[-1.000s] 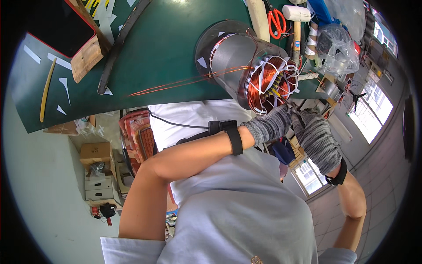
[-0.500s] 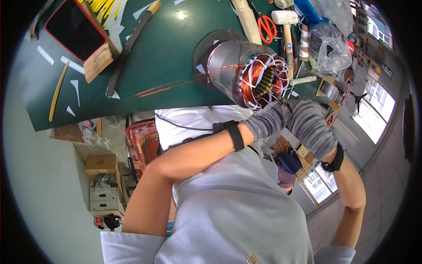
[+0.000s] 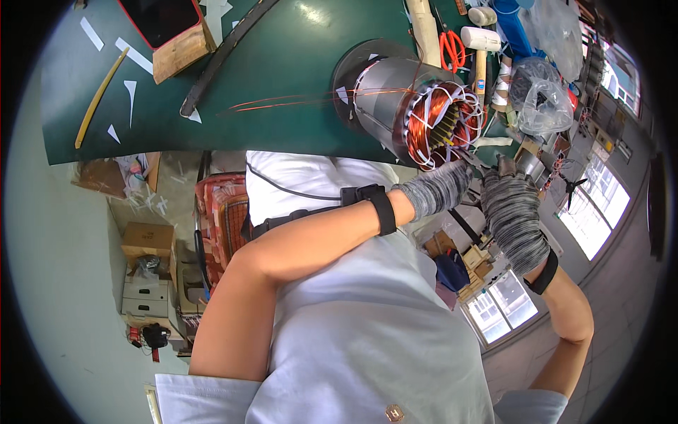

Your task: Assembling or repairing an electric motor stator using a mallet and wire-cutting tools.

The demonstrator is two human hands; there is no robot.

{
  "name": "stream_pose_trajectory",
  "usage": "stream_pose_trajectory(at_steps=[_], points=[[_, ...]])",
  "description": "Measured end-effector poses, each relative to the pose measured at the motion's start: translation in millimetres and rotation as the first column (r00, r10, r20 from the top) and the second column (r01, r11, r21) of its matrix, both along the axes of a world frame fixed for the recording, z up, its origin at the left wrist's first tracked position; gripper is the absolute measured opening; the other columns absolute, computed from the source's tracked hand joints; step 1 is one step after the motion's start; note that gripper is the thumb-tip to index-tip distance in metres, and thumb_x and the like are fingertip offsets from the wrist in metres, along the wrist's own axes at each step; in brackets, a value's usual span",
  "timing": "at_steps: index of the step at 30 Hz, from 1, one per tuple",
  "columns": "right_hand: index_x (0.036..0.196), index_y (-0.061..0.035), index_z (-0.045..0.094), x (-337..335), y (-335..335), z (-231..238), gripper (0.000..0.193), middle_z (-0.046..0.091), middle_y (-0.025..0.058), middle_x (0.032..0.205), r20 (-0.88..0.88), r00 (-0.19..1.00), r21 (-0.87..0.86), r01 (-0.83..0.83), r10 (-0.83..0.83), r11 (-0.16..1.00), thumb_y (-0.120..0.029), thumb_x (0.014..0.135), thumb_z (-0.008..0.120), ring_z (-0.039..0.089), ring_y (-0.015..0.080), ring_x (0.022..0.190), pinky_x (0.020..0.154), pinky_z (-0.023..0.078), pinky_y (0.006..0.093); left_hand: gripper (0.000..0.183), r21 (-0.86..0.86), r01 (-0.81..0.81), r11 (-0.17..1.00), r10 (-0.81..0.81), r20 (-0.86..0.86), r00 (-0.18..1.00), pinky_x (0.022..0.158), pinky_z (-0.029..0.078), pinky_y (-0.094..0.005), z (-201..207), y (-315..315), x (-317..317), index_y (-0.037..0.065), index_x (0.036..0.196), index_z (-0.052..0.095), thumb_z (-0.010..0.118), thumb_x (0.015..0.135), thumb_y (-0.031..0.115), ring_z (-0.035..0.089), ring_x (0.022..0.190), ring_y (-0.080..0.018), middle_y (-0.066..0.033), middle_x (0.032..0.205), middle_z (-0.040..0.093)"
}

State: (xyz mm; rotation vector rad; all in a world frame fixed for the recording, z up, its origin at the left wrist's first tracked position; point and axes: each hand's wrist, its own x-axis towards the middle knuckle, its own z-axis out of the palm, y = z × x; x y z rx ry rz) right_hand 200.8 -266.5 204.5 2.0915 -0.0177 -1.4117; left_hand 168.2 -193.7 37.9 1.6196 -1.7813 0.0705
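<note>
A motor stator (image 3: pixel 381 99), a grey metal cylinder, lies on its side near the bench's front edge. Copper windings (image 3: pixel 431 120) bulge from its right end, laced with white cord. My left hand (image 3: pixel 441 191), in a grey striped glove, is closed just below the windings; whatever its fingers pinch is hidden. To its right, my gloved right hand (image 3: pixel 512 212) is closed around the end of a slim grey metal tool (image 3: pixel 474 162), whose kind I cannot make out. The tool points toward the windings' lower edge. Loose copper wires (image 3: pixel 282 103) trail left from the stator.
On the green bench (image 3: pixel 282 63) are a white-headed mallet (image 3: pixel 480 38), red-handled scissors (image 3: pixel 452 51), a dark strip (image 3: pixel 219 60), a wood block (image 3: pixel 185 53) under a red-edged phone (image 3: pixel 161 18), paper scraps, and clear plastic bags (image 3: pixel 542 99). A red patterned chair (image 3: pixel 222 219) stands below.
My hands have moved apart, the right one shifting right and down, and the metal tool now shows between them. The whole view has shifted, with bench things higher and further right.
</note>
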Motion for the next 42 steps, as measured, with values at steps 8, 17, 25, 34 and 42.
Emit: stream_pose_trajectory(at_steps=[8, 17, 25, 34, 42], points=[[0.09, -0.0054, 0.058, 8, 1, -17, 0.021, 0.058, 0.0073, 0.075, -0.044, 0.979, 0.023, -0.197, 0.198, 0.98, -0.014, 0.072, 0.051, 0.057, 0.0201, 0.07, 0.059, 0.044, 0.0339, 0.024, 0.057, 0.06, 0.997, -0.062, 0.03, 0.998, 0.086, 0.039, -0.0373, 7, 7, 21, -0.001, 0.081, 0.065, 0.051, 0.065, 0.012, 0.055, 0.083, -0.0261, -0.0118, 0.083, 0.061], [0.088, -0.0055, 0.06, 23, 3, -18, 0.019, 0.059, 0.0106, 0.078, -0.223, 0.969, 0.0, -0.112, 0.109, 0.994, -0.012, 0.071, 0.052, 0.058, 0.0211, 0.071, 0.064, 0.045, 0.034, 0.013, -0.032, -0.032, 0.999, 0.028, -0.12, 0.992, 0.065, 0.04, -0.0332, 12, 3, 20, 0.006, 0.066, 0.064, 0.053, 0.062, 0.012, 0.054, 0.064, -0.0221, -0.006, 0.065, 0.058], [0.074, -0.0053, 0.06, 20, -8, -16, 0.015, 0.057, 0.007, 0.065, -0.095, 0.985, 0.235, -0.117, 0.142, 0.965, -0.016, 0.072, 0.05, 0.056, 0.0207, 0.062, 0.055, 0.044, 0.0351, 0.015, -0.053, -0.096, 0.994, 0.096, 0.014, 0.995, 0.067, 0.042, -0.0333, 13, 3, 30, 0.004, 0.064, 0.064, 0.054, 0.059, 0.013, 0.054, 0.065, -0.0241, -0.0081, 0.064, 0.059], [0.088, -0.0021, 0.058, 28, -3, -63, 0.016, 0.058, 0.0146, 0.083, -0.045, 0.986, 0.265, -0.142, 0.159, 0.954, -0.011, 0.078, 0.049, 0.056, 0.0217, 0.077, 0.071, 0.046, 0.0317, 0.031, 0.125, -0.153, 0.98, 0.114, 0.279, 0.954, 0.094, 0.035, -0.0437, -36, -2, -23, 0.002, 0.102, 0.06, 0.051, 0.073, 0.01, 0.047, 0.106, -0.0322, -0.0137, 0.111, 0.054], [0.106, 0.0027, 0.052, -19, -49, 13, 0.031, 0.055, 0.0222, 0.1, 0.083, 0.595, 0.721, 0.518, -0.799, 0.461, -0.008, 0.077, 0.056, 0.053, 0.0343, 0.094, 0.084, 0.042, 0.0396, 0.026, 0.005, -0.122, 0.993, 0.116, 0.266, 0.957, 0.08, 0.043, -0.0359, -22, 0, -9, -0.003, 0.08, 0.062, 0.052, 0.064, 0.014, 0.054, 0.083, -0.0269, -0.0173, 0.086, 0.058]])
